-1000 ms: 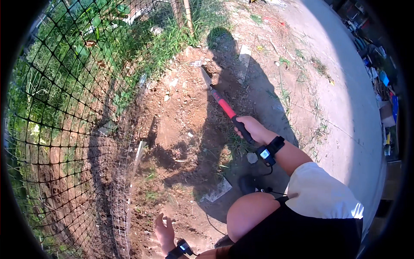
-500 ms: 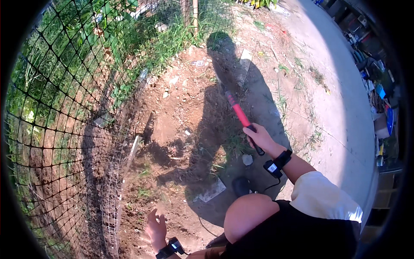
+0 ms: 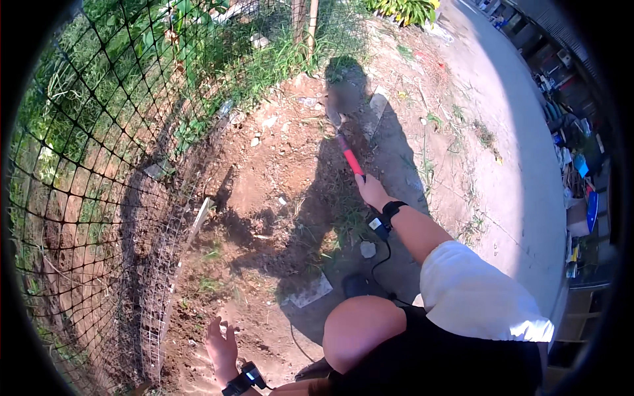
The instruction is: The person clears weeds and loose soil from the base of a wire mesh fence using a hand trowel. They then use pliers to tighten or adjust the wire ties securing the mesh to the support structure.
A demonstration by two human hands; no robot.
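Observation:
My right hand (image 3: 373,191) is closed around the red and black handle of a garden trowel (image 3: 351,157). The trowel reaches away from me, its greyish metal blade (image 3: 334,117) over or against the shaded soil; whether it touches cannot be told. At the lower left, my left hand (image 3: 222,343) hovers above the brown earth, fingers apart and slightly bent, holding nothing. Loose reddish soil (image 3: 264,175) with small stones lies between the hands and the fence, partly covered by my shadow.
A black mesh fence (image 3: 86,171) runs along the left, with green plants behind it. A pale wooden strip (image 3: 198,221) lies by its foot. A flat grey slab piece (image 3: 310,290) is near my knee. Concrete paving (image 3: 522,198) and stacked clutter (image 3: 584,165) are on the right.
My right hand and the trowel have moved forward and left, with the blade now farther out over the soil. My left hand has shifted slightly left; the view has also moved a little.

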